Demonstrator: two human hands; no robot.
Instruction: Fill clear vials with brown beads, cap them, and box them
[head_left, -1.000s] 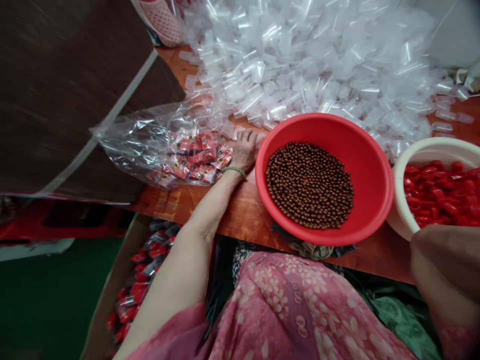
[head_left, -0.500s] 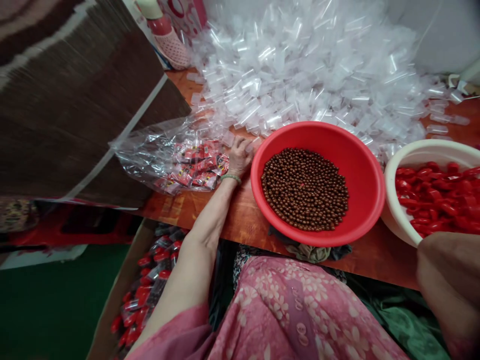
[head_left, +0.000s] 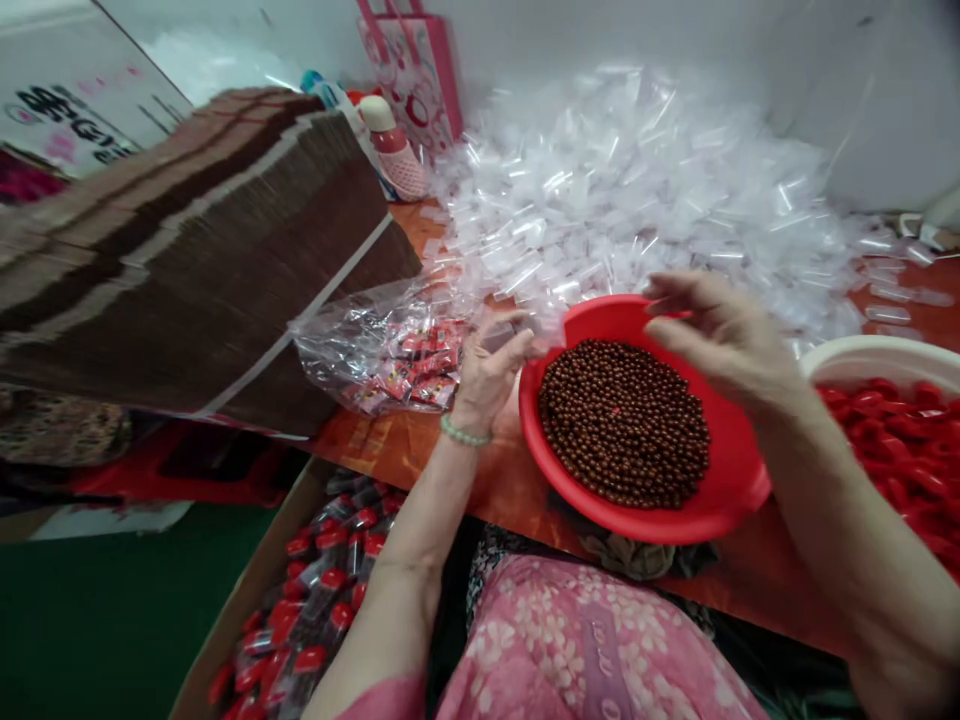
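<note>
My left hand (head_left: 484, 375), with a green bead bracelet at its wrist, is closed round a small clear plastic container (head_left: 501, 335) just left of the red basin (head_left: 739, 450). Small brown balls (head_left: 626, 420) cover much of the basin's bottom. Above its right side hangs my right hand (head_left: 712, 335), smeared by motion, with fingers curved and thumb apart. A bit of red shows between them; whether this is a held piece or the basin behind, I cannot tell. Beside my left hand, small red printed packets (head_left: 420, 365) lie in an open clear bag (head_left: 337, 345).
A big heap of clear plastic containers (head_left: 600, 190) covers the table's back. To the right, a white basin (head_left: 885, 355) holds red plastic caps (head_left: 900, 440). Filled red-capped containers (head_left: 315, 590) lie in a box below left. A cardboard stack (head_left: 225, 250) and a bottle (head_left: 397, 160) stand left.
My left hand has lifted from the tabletop with a clear container in it. My right hand has come from beside the white basin to above the red basin. The view has shifted.
</note>
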